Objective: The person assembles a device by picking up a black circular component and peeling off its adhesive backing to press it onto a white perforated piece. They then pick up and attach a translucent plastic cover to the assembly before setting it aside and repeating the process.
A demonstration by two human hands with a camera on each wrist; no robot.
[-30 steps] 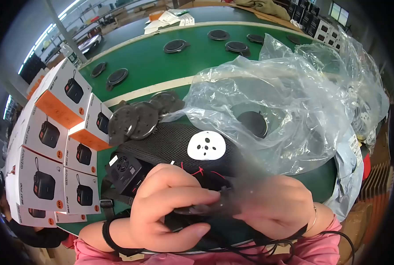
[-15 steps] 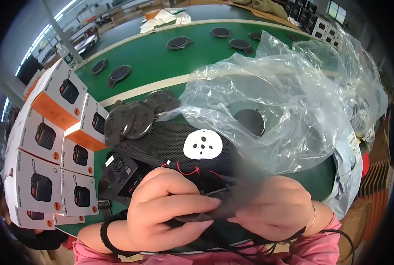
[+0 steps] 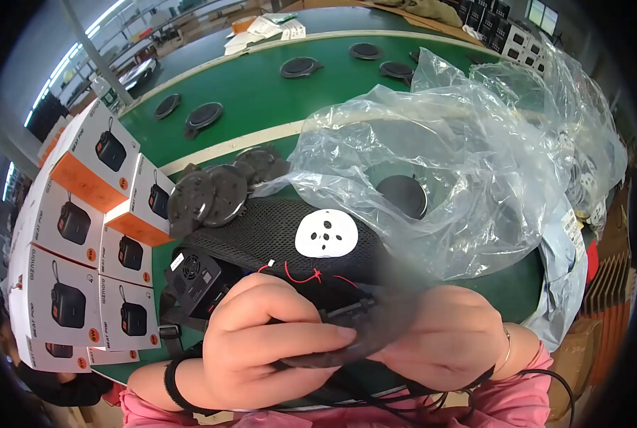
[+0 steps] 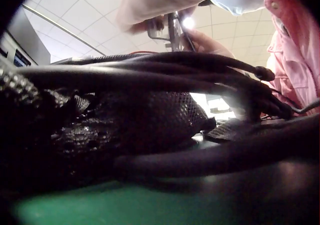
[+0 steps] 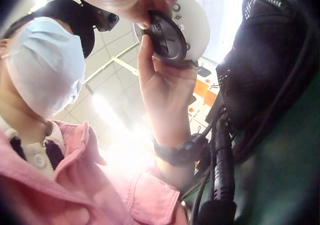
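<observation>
In the head view, the left hand [image 3: 268,342] pinches a black round part [image 3: 332,354] between thumb and fingers. The right hand [image 3: 447,339] is at its right side, fingers bent against it; a dark blur [image 3: 400,292] hides the contact. From the right wrist, the black disc [image 5: 168,37] shows tilted between the right fingers [image 5: 142,14] and left fingers [image 5: 146,54], with a pale round piece [image 5: 197,27] behind it. A white plate with several holes [image 3: 327,246] lies on black mesh [image 3: 261,221] beyond the hands. Black cables partly cover the left wrist view.
Stacked white-and-orange boxes [image 3: 65,296] stand at left. Dark discs [image 3: 225,196] and a black device [image 3: 195,278] lie near them. Clear plastic bags [image 3: 468,164] spread at right, beside a black disc [image 3: 402,197]. More black discs [image 3: 301,67] sit on the green strip behind.
The black part has turned and shows more of its edge below the left fingers. Both hands stay close together. On the green strip, the discs have shifted right.
</observation>
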